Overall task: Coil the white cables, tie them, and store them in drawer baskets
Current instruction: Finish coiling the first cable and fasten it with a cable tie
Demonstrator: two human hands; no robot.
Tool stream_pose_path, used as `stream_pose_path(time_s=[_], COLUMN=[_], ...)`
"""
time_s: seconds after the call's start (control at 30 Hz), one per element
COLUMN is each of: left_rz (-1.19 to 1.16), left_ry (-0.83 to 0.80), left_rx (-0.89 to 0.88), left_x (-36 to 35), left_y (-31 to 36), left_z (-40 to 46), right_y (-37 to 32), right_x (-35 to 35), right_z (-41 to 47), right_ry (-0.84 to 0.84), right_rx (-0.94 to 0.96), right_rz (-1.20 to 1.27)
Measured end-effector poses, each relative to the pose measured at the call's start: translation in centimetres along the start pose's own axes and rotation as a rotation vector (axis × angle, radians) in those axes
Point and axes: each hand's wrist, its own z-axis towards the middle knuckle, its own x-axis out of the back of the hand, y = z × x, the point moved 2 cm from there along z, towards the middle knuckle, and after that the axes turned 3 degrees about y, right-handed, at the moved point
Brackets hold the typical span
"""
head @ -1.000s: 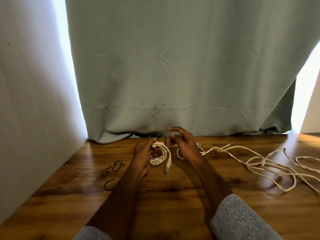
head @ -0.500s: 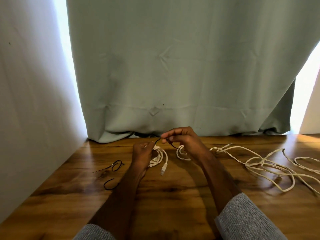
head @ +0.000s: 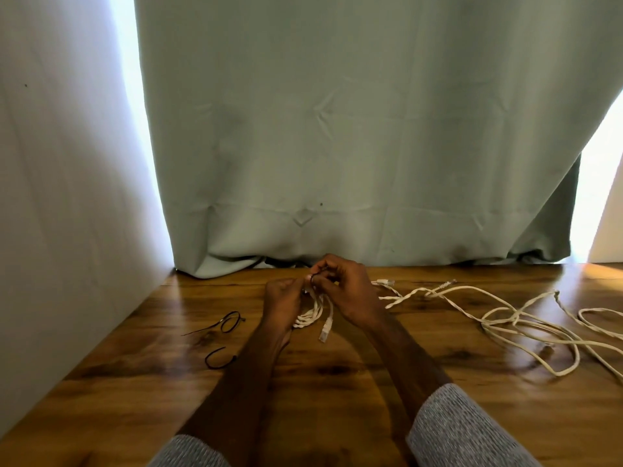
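Note:
A small coil of white cable (head: 312, 315) hangs between my two hands above the wooden table (head: 337, 382), its plug end (head: 325, 330) dangling down. My left hand (head: 283, 298) grips the coil's top from the left. My right hand (head: 347, 291) is curled close against it and pinches a thin black tie (head: 314, 278) at the top of the coil. Loose white cables (head: 505, 318) sprawl uncoiled across the table to the right.
Two spare black ties lie on the table at the left, one looped (head: 229, 321) and one curved (head: 219, 358). A grey-green curtain (head: 337, 146) hangs behind the table and a white wall (head: 67, 197) bounds the left side.
My right hand has dropped from above the coil and closed in against my left hand, bringing the black tie down onto the coil's top. The coil has stayed in my left hand.

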Motion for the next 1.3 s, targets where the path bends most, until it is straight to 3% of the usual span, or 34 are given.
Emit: stream_pose_path(time_s=[0.13,0.27,0.5,0.73,0.97,1.17,1.3], left_rz=[-0.034,-0.048,-0.083,-0.142,-0.173,0.024,0.118], left_ry=[0.029,0.024,0.053,-0.157,-0.219,-0.175,-0.19], left_rx=[0.021,0.015,-0.106,-0.25,-0.145,-0.147,-0.208], left_x=[0.0,-0.4,-0.7,-1.7,-1.6,-0.7,-0.8], left_y=[-0.6,-0.7,-0.4,0.2,0.4,-0.4,-0.3], left_z=[0.5,0.5,0.3,-0.5,-1.1,-0.6,-0.6], right_y=[0.3,0.7,0.6,0.3,0.9,0.5,0.0], right_x=[-0.8,-1.2,-0.2,0.3,1.0,3.7,3.9], right_z=[-0.3,-0.2,0.3,0.6,0.8,0.9,0.8], right_ry=[-0.066,-0.011,0.219,0.316,0.31,0.401,0.457], right_rx=[0.023,0.013,-0.195,-0.31,-0.327,-0.104,-0.148], right_rz=[-0.118,-0.168,0.3,0.457,0.287,-0.047,0.021])
